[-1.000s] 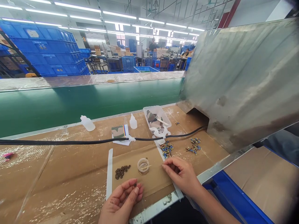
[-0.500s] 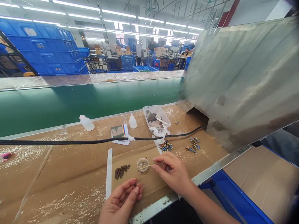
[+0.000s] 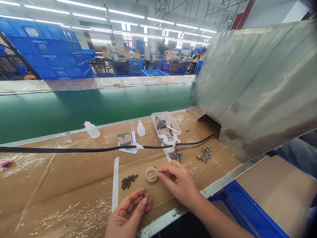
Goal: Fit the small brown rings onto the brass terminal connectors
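Observation:
Between the thumb and fingers of my right hand (image 3: 177,178) is a thin toothpick-like stick (image 3: 154,176), its far end inside a small clear round cup (image 3: 151,175). My left hand (image 3: 132,211) is closed in a pinch below and left of the cup, holding a small dark brown ring (image 3: 143,195) that the fingers partly hide. A pile of similar brown rings (image 3: 128,182) lies on the brown sheet left of the cup. One small brown piece (image 3: 155,167) sits just behind the cup.
Small blue-and-brass parts lie in a near heap (image 3: 176,155) and a right heap (image 3: 206,154). A black cable (image 3: 86,150) crosses the bench. Behind it stand two white bottles (image 3: 92,130) and a clear plastic tub (image 3: 166,125). A large metal housing (image 3: 252,89) rises at right.
My right hand has moved slightly left toward the cup, bringing the stick further into it. My left hand has stayed nearly still.

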The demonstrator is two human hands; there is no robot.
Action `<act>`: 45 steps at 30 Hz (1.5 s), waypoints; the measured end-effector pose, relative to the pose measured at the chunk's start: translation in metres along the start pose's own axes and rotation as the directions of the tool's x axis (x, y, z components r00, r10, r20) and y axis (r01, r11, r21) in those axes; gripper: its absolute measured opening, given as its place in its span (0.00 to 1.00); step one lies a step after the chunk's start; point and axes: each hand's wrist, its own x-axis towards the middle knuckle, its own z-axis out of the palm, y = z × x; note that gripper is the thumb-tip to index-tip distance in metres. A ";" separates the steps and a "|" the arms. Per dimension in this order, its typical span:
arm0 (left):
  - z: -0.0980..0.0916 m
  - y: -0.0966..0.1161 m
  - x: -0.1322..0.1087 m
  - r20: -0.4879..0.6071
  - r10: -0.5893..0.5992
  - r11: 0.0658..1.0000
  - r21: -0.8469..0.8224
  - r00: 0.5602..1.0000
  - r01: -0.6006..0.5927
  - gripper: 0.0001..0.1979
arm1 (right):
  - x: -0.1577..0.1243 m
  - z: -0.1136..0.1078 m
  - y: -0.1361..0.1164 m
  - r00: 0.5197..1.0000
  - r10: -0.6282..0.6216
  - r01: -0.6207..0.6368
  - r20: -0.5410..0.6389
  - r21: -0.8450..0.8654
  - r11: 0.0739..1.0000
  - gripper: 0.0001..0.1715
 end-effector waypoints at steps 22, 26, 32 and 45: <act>0.005 0.003 -0.004 -0.057 0.006 1.000 -0.001 0.998 -0.006 0.20 | 0.001 0.001 -0.006 0.998 -0.020 0.021 0.063 -0.010 1.000 0.04; 0.006 0.003 -0.003 -0.065 0.041 0.998 -0.035 0.997 -0.043 0.18 | 0.002 0.002 -0.007 0.997 -0.021 0.022 0.068 -0.007 1.000 0.03; 0.005 0.001 -0.002 -0.077 0.039 0.999 -0.020 0.996 -0.040 0.19 | 0.004 0.000 -0.008 0.999 -0.020 0.023 0.049 -0.067 0.997 0.04; 0.008 0.005 -0.005 -0.076 0.023 1.000 0.014 0.997 -0.022 0.19 | 0.006 0.003 -0.010 0.997 -0.036 0.040 0.074 -0.060 0.997 0.04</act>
